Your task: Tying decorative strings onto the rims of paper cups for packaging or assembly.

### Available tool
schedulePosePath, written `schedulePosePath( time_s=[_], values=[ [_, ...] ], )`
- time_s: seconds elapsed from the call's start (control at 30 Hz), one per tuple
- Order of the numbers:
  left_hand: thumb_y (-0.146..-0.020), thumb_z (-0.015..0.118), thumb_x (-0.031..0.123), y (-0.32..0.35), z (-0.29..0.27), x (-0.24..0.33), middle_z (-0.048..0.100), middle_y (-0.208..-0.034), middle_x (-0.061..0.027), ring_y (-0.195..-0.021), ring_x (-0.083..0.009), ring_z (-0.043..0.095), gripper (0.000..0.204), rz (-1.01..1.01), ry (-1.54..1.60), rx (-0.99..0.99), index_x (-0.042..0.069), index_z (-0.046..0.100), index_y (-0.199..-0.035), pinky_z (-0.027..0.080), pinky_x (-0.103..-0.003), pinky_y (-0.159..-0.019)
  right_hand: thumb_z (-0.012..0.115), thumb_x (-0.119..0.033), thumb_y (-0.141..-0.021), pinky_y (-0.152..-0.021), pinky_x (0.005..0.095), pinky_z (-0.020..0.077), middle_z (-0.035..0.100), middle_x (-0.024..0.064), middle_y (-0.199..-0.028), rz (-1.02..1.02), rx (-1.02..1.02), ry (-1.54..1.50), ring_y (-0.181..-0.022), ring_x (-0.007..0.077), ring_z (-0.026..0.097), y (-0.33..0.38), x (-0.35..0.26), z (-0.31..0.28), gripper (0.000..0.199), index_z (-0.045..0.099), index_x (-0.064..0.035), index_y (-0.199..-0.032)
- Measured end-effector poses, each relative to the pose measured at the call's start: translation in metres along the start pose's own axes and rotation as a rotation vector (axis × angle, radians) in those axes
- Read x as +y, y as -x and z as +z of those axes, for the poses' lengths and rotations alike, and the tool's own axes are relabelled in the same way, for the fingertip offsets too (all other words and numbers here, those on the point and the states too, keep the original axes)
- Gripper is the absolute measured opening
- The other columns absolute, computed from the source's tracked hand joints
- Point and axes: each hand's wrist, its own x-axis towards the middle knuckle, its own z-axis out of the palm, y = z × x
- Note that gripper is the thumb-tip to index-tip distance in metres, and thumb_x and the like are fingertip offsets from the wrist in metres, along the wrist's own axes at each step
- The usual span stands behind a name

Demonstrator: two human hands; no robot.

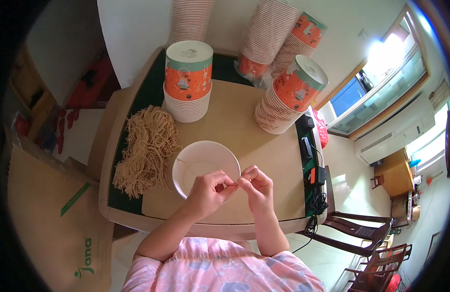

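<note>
Both hands meet over the near rim of a white bowl [205, 168] on the surface [244, 131]. Left hand [209, 191] and right hand [255, 187] are pinched shut, fingertips touching; whatever they grip is too small to tell, perhaps a noodle strand. The bowl looks almost empty. A noodle heap [147, 148] lies just left, untouched. Stacked paper cups [188, 80] stand behind.

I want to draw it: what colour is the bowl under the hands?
White, a plain paper bowl, clearest in the head view.
</note>
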Motion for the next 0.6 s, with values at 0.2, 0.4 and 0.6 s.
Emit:
schedulePosePath(
  time_s=[0.2,0.4,0.6],
  values=[
    [-0.081,0.071,0.009,0.001,-0.005,0.003,0.061,-0.070,-0.0054,-0.057,-0.0095,0.055,0.012,-0.030,-0.005,0.003,0.000,0.065,-0.078,0.044,-0.026,-0.053,0.060,0.000,-0.089,-0.072,0.0252,0.0445,0.058,0.0039,-0.085,0.034,-0.086,0.218,-0.080,0.0114,0.054,-0.005,-0.020,-0.002,0.004,0.061,0.0016,-0.085],
    [-0.081,0.070,0.007,0.000,-0.007,0.000,0.061,-0.070,-0.0061,-0.056,-0.0094,0.055,0.009,0.007,-0.014,0.007,-0.001,0.066,-0.080,0.044,-0.025,-0.053,0.062,0.003,-0.083,-0.068,0.0271,0.0439,0.058,0.0066,-0.082,-0.225,-0.087,0.772,-0.077,0.0168,0.055,-0.008,-0.019,-0.007,0.003,0.062,0.0009,-0.086],
    [-0.080,0.070,0.009,-0.008,-0.012,0.002,0.063,-0.081,-0.0086,-0.068,-0.0188,0.061,0.019,0.083,-0.189,-0.011,0.001,0.062,-0.095,0.050,-0.031,-0.065,0.063,0.001,-0.082,-0.065,0.0305,0.0458,0.056,0.0089,-0.080,-0.401,-0.165,1.034,-0.072,0.0233,0.055,-0.014,-0.012,-0.010,0.005,0.060,-0.0002,-0.085]
  ],
)
